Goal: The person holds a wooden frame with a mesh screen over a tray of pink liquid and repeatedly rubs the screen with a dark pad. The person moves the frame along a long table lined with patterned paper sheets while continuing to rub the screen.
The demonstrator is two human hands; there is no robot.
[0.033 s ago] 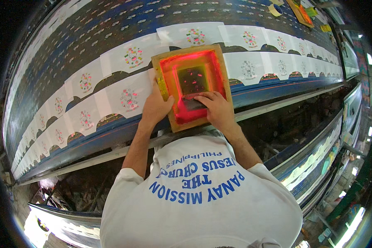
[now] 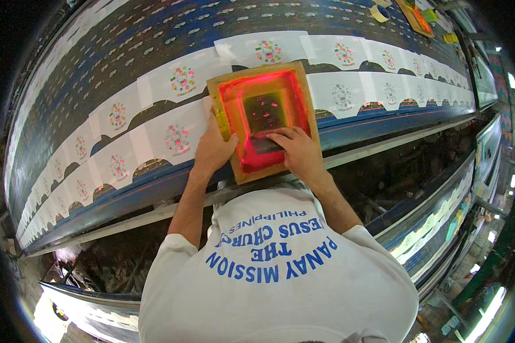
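A wooden-framed printing screen (image 2: 299, 86) lies over the near row of white printed fabric pieces. Bright pink ink coats its mesh around a dark, yellowish central window. With the thumb on top, my left hand (image 2: 214, 147) is closed around the left side of the frame; its fingers are partly hidden. On the mesh below the window, my right hand (image 2: 302, 153) presses its fingers on a small dark squeegee (image 2: 264, 145) with pink ink along its upper edge. The fabric under the screen is hidden.
White pieces with a colourful character print (image 2: 182, 80) form the far row; the near row bears pink or grey outline prints (image 2: 177, 140). They lie on a long dark table (image 2: 171, 43). A tape roll (image 2: 379, 14) and another wooden frame (image 2: 413, 20) lie at the far right.
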